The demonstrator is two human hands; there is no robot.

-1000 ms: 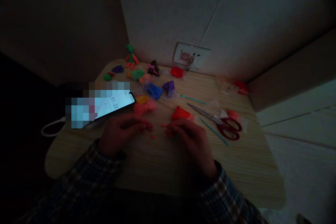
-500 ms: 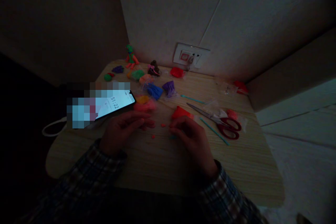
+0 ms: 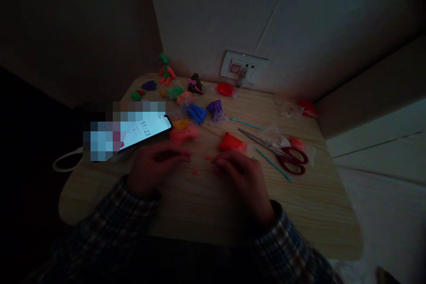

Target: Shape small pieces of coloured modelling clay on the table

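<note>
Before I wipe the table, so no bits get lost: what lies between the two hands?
In the head view, a farther reddish bit beside the right hand and a nearer reddish bit toward the left hand.

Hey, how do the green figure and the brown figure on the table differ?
The green figure looks taller than the brown figure. The green figure has orange limbs; the brown figure has a pink bow-like detail. The green figure looks slender, the brown figure squat. Both are near the far edge of the table.
</note>
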